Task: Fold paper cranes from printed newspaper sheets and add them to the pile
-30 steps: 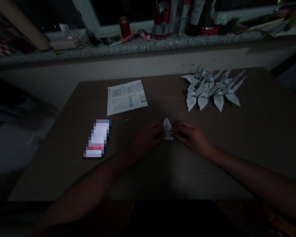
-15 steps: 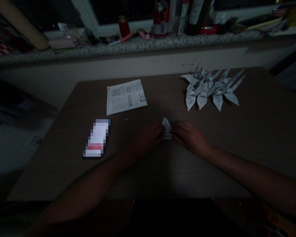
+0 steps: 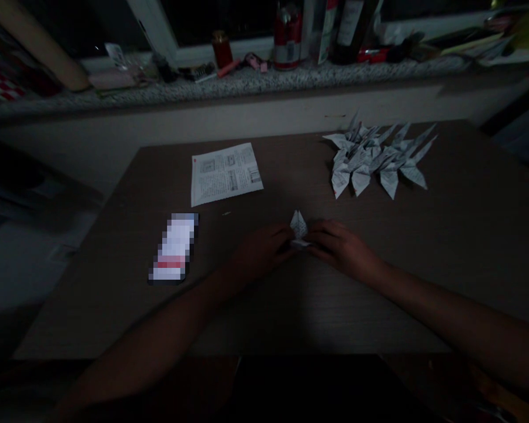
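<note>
A small folded piece of printed paper (image 3: 298,226) lies on the brown table (image 3: 467,247) in the middle. My left hand (image 3: 260,254) pinches its left side and my right hand (image 3: 341,248) pinches its right side, fingers closed on the paper's lower part. Only the pointed top of the paper shows above my fingers. The room is dim.
A flat printed sheet (image 3: 226,173) lies at the back left of the table. A phone (image 3: 174,247) lies to the left of my hands. Several folded paper cranes (image 3: 374,158) are heaped at the back right. Cans, bottles and clutter line the stone ledge (image 3: 255,79) behind.
My hands have drawn a little closer together over the folded paper, covering more of its lower part. Nothing else on the table has moved.
</note>
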Demonstrator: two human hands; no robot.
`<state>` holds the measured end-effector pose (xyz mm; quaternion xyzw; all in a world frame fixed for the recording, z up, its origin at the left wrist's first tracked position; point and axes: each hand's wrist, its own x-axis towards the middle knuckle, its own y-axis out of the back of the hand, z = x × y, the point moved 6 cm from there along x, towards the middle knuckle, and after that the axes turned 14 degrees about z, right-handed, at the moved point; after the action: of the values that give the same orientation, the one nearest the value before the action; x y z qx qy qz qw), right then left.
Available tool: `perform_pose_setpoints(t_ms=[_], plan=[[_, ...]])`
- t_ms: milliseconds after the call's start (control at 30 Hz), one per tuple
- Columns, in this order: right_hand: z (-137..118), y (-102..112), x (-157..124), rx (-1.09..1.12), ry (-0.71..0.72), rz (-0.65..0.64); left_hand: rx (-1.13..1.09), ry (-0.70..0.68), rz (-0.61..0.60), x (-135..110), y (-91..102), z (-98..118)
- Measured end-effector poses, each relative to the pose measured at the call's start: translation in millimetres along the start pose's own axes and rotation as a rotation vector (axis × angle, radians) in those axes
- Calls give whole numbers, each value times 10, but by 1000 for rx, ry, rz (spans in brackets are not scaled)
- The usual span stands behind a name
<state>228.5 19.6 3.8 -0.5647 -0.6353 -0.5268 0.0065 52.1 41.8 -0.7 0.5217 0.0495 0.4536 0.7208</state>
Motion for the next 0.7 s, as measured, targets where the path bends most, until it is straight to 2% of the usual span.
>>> perform_pose_setpoints(t_ms=[333,533,700], plan=[[-56,-12,-39,-96,104,-72,76,-98,-63,-41,17,48],[-80,4,-52,-67,178,-116,137,-100,-105,-48,0,61],[-87,44,-74,-42,236,-170,88,-165,-113,-64,84,85]])
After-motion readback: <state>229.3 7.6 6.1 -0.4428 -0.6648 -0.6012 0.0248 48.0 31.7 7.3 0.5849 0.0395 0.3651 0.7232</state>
